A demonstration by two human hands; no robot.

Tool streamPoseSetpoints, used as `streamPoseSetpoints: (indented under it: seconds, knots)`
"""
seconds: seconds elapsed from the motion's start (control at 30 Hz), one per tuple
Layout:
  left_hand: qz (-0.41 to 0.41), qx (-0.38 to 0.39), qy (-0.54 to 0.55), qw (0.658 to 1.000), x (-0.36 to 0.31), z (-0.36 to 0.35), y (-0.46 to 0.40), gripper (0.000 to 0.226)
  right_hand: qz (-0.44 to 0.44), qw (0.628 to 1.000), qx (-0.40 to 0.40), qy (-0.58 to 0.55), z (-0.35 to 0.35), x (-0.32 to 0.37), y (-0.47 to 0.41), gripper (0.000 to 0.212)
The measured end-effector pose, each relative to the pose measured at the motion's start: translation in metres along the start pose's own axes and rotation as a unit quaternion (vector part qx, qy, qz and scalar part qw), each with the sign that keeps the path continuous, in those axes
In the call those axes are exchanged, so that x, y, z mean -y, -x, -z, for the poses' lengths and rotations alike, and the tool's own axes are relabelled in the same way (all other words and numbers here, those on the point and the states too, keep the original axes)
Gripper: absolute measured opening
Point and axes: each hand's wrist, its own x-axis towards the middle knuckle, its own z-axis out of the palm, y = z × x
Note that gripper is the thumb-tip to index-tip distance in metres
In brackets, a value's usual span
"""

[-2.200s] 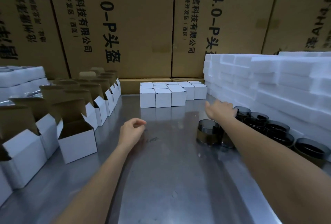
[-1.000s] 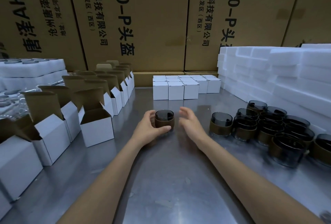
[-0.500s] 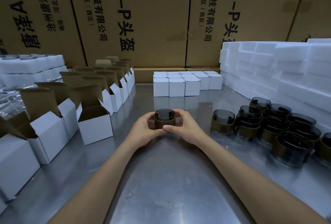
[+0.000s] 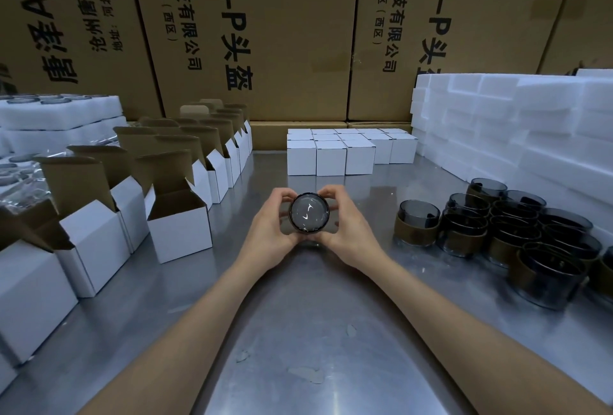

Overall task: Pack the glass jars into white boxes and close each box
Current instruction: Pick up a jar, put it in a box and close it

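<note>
At your far left, white foam trays [image 4: 59,116] are stacked with dark jar rims showing in the top one, and crinkled clear plastic [image 4: 20,182] lies below them. Next come the open white boxes [image 4: 96,242], lined up in rows with their brown flaps standing upright; the nearest one to your hands [image 4: 179,235] sits just left of your left wrist, lid flap raised.

In the middle, your left hand [image 4: 268,232] and right hand [image 4: 348,232] both grip one glass jar [image 4: 309,216] above the steel tabletop [image 4: 298,331]. The fingers of each hand curl round its sides, thumbs underneath. The jar is tipped so one round end faces you; it looks like the base, though the glare makes that hard to confirm. Behind it, well apart, closed white boxes [image 4: 331,157] stand packed tight together in a block near the back edge.

To your right, a cluster of dark glass jars [image 4: 497,232] with brown bands stands upright on the tabletop, touching one another. Behind and right of them, white foam blocks [image 4: 514,129] are piled into a wall. Large brown cartons [image 4: 298,33] with black printed characters fill the background.
</note>
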Motion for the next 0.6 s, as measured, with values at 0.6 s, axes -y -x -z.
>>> streamPoseSetpoints:
  seconds: [0.6]
  knots:
    - [0.074, 0.049, 0.153, 0.984, -0.013, 0.005, 0.002, 0.062, -0.166, 0.961, -0.012, -0.221, 0.005, 0.001, -0.007, 0.039]
